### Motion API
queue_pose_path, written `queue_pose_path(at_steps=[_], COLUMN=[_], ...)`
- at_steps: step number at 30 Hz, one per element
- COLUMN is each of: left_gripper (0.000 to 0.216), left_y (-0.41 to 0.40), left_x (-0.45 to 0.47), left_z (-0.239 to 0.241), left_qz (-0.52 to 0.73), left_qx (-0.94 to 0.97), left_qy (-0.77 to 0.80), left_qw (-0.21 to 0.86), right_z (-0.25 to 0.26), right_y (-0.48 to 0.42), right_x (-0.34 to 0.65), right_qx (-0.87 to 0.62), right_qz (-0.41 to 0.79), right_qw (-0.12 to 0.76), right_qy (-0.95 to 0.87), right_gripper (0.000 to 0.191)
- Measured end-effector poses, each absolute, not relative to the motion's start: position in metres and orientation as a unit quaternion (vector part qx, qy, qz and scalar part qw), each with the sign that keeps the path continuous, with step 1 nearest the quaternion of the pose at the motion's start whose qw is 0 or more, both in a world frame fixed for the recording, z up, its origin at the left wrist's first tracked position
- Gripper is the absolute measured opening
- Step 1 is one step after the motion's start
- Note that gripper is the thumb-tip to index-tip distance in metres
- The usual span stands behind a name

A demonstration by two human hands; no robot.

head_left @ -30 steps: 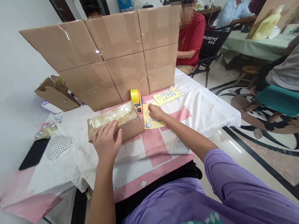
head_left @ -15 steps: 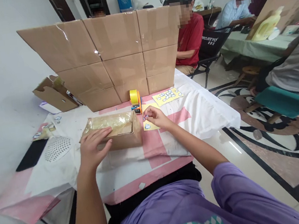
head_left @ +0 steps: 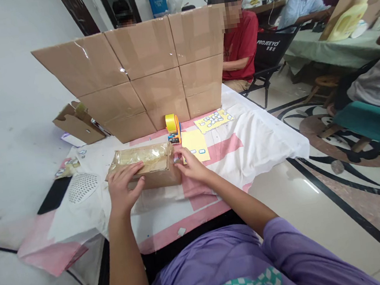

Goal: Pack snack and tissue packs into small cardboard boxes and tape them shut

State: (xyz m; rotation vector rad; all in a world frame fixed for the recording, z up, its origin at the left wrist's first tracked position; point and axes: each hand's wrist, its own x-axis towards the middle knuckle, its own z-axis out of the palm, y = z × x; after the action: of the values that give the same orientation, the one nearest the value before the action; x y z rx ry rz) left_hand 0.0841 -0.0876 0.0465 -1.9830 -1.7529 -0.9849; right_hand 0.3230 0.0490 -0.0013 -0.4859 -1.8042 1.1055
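A brown cardboard box (head_left: pixel 161 176), with clear tape across its top, lies on the table in front of me. My left hand (head_left: pixel 125 181) rests with spread fingers on the box's left top edge. At the right end of the box, my right hand (head_left: pixel 189 165) pinches a small pale piece that looks like a sticker, close to the cardboard. Whether it touches the box is hard to make out. Just beyond that hand, a yellow sheet (head_left: pixel 193 139) carries a couple of small outlined stickers. Farther back lies another yellow sheet (head_left: pixel 214 120) with several white shapes.
Behind the box stands a yellow tape roll in an orange dispenser (head_left: pixel 173 128). A tall cardboard panel (head_left: pixel 155 91) closes off the far side. At left are a black flat object (head_left: pixel 52 196) and an open carton (head_left: pixel 77 124). A person in red (head_left: pixel 242 44) sits beyond.
My right hand has moved left from over the near yellow sheet to the right end of the box, uncovering more of the sheet. My left hand stays on the box. The view shifted slightly.
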Motion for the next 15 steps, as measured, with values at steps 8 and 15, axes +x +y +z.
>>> queue_pose_path(at_steps=[8,15], left_gripper=[0.032,0.03], left_y=[-0.086,-0.087], left_x=[0.092,0.091], left_z=[0.04,0.038], left_qz=[-0.339,-0.34], left_qx=[-0.662,-0.664], left_qy=[-0.638,-0.63], left_qw=[0.197,0.215], right_z=[-0.032,-0.014], right_y=[0.027,0.042], right_x=[0.282,0.307], right_qx=[-0.349,-0.27], right_qz=[0.489,0.469], right_qw=[0.57,0.527], right_qy=[-0.56,-0.655], right_gripper=[0.026,0.016])
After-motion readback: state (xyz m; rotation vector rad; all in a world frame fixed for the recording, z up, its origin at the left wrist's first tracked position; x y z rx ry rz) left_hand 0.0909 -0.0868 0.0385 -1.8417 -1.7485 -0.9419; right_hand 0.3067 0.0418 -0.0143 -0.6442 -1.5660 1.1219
